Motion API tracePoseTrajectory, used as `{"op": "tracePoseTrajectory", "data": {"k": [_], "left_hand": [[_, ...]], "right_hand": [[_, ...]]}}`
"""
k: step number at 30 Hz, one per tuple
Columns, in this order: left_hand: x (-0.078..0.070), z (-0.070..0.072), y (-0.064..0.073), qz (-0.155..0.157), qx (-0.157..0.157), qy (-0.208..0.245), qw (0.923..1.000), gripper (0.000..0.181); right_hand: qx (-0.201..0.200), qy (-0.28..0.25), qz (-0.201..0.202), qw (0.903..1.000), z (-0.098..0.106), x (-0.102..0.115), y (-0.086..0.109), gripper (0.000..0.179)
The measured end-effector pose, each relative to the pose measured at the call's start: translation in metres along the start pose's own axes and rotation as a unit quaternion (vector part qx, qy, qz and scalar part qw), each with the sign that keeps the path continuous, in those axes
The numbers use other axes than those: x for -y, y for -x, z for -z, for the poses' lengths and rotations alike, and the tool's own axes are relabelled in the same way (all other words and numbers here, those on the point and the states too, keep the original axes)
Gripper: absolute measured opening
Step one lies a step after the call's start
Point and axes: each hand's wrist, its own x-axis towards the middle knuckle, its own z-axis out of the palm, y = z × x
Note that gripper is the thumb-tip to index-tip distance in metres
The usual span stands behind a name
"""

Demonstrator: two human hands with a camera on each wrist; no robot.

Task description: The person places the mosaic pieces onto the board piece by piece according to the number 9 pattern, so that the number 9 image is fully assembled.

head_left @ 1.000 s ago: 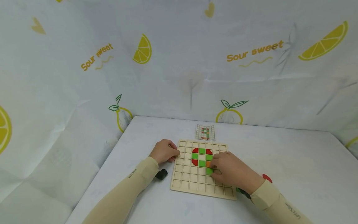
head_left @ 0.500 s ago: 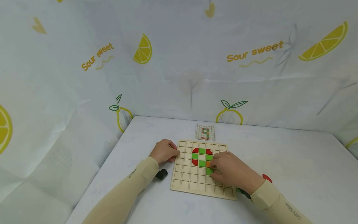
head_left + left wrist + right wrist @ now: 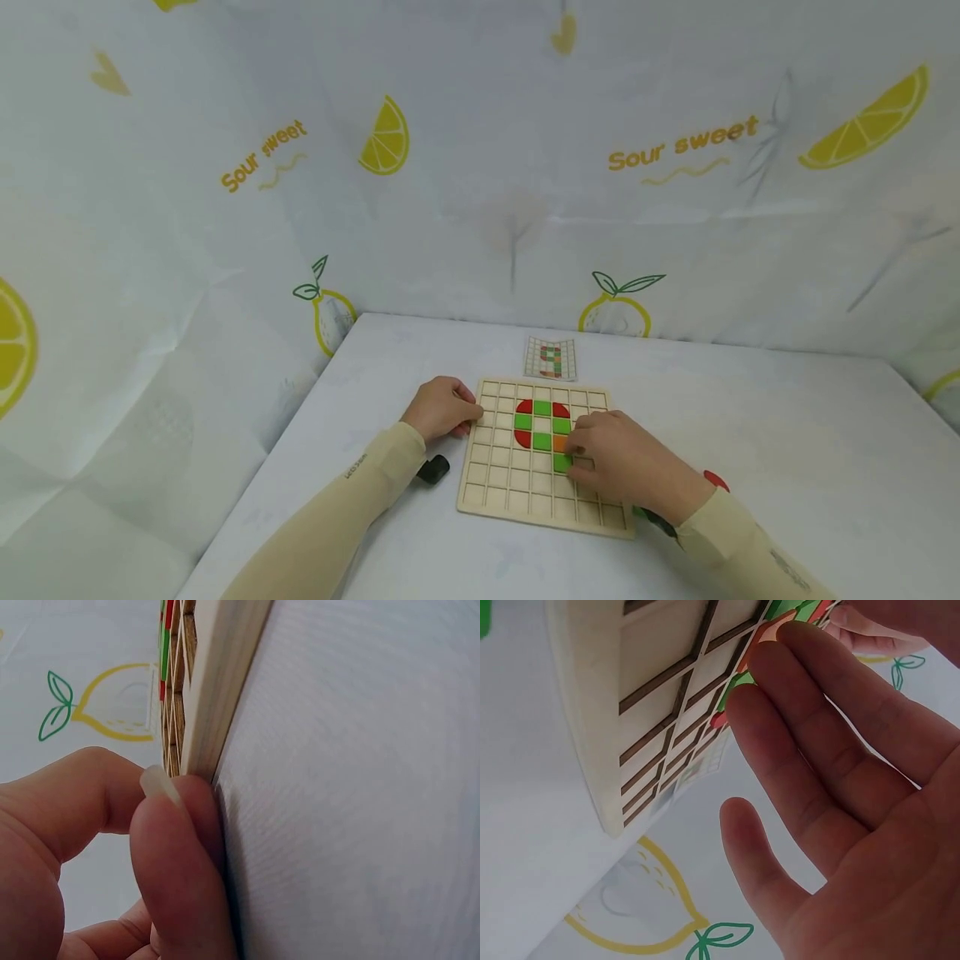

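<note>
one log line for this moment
left hand: touches left edge of pale wooden grid board | right hand: at flat orange tile and green square tile

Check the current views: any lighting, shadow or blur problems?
Head view: bright, even light, but lettering on the right sleeve smeared; left wrist view: dimmer, a shadow on the tabletop beside the left hand; right wrist view: also dim, the right hand shaded.

Saw red pieces (image 3: pixel 523 406), green squares (image 3: pixel 542 442) and an orange piece (image 3: pixel 559 443) on a pale, gridded board (image 3: pixel 498 477). Noted beige sleeves (image 3: pixel 322 521), a white, gridded card (image 3: pixel 551 358) in red, green and orange, and yellow lemons (image 3: pixel 615 317) on a white backdrop (image 3: pixel 450 217).
</note>
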Motion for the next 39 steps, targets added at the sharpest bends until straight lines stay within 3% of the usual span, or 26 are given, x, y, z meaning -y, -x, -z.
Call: {"op": "tracePoseTrajectory", "data": {"k": [6, 14, 22, 27, 39], "left_hand": [[0.0, -0.002, -0.001, 0.002, 0.002, -0.003, 1.0, 0.014], [-0.001, 0.001, 0.001, 0.001, -0.003, -0.01, 0.9999, 0.015], [0.0, 0.0, 0.001, 0.002, -0.002, -0.014, 0.9999, 0.015], [0.001, 0.0, 0.0, 0.001, 0.001, -0.011, 0.9999, 0.015], [0.0, 0.0, 0.0, 0.002, 0.001, -0.011, 0.9999, 0.015]], "right_hand": [[-0.013, -0.006, -0.017, 0.9998, 0.007, -0.008, 0.015, 0.007], [0.022, 0.0, -0.081, 0.9965, 0.013, -0.024, 0.051, 0.012], [0.031, 0.005, -0.105, 0.994, 0.01, -0.034, 0.08, 0.016], [0.042, 0.0, -0.108, 0.9933, 0.006, -0.034, 0.084, 0.015], [0.016, 0.022, -0.059, 0.9979, -0.002, -0.04, 0.082, 0.017]]}}
